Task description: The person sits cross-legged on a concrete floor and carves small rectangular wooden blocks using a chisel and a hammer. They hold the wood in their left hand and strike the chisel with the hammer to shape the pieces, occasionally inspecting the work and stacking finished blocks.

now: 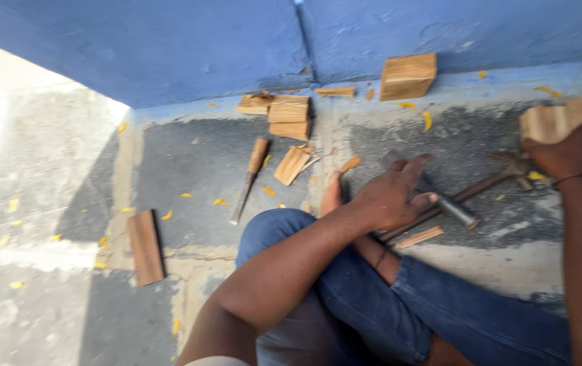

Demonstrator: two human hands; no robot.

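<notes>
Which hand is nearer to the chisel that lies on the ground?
Left. The left hand grips a metal tool a little to the right of the chisel. The right hand holds a wood block at the far right edge.

Outdoor woodworking spot, concrete ground, blue wall (169,47), wood blocks (288,116), chisel (250,177), hammer (487,183)

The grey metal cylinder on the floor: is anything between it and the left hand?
Nothing visible is between them. The left hand already lies on the grey metal cylinder, its fingers over the upper end. The wooden-handled claw hammer crosses beside the cylinder, not between. The right hand holds a pale wooden block apart.
</notes>
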